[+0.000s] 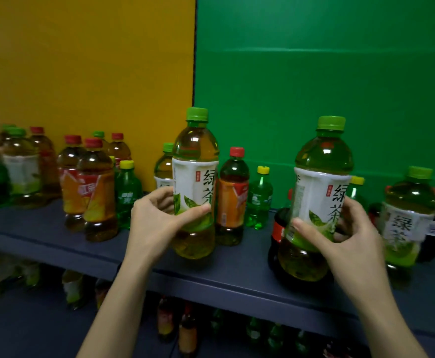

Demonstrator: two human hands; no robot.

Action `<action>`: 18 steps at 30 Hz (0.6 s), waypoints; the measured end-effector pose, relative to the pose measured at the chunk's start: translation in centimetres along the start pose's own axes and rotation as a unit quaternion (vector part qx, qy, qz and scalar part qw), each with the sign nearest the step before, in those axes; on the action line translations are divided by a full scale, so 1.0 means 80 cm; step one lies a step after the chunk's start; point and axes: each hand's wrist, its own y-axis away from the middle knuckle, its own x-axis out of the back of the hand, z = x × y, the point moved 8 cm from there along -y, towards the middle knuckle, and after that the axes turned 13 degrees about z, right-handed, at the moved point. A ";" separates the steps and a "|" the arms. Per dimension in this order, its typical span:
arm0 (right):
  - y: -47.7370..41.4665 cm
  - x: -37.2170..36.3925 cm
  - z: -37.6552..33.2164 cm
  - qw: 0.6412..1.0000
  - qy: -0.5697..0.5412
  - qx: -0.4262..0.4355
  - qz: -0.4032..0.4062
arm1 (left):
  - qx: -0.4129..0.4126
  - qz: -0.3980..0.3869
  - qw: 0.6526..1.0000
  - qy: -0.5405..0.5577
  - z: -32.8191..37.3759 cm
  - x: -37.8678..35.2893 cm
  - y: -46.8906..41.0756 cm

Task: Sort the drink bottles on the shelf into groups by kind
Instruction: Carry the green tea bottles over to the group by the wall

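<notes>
Grouping of green teas is in hand: left hand point(159, 220) wraps the middle tea bottle point(194, 177), right hand point(353, 239) wraps the nearer tea bottle point(319, 192), both at the shelf point(43, 228) front. Next, probably, stand them beside the far-right tea bottle point(408, 218).

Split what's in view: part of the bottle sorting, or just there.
Job: left hand gripping a green-capped, white-labelled plastic tea bottle; right hand gripping a second green-capped tea bottle; red-capped, orange-labelled tea bottle; yellow-capped green soda bottle; dark blue shelf.
Just there: yellow wall panel; green wall panel.
</notes>
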 end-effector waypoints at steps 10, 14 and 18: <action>0.089 -0.159 -0.016 0.980 -0.129 -0.062 -0.137 | 0.024 0.089 0.994 -0.061 -0.026 0.184 0.000; 0.141 -0.234 -0.038 0.964 -0.169 -0.084 -0.188 | 0.031 0.116 0.989 -0.083 -0.040 0.276 -0.008; 0.196 -0.312 -0.067 0.950 -0.199 -0.111 -0.214 | 0.041 0.137 0.986 -0.083 -0.055 0.365 -0.019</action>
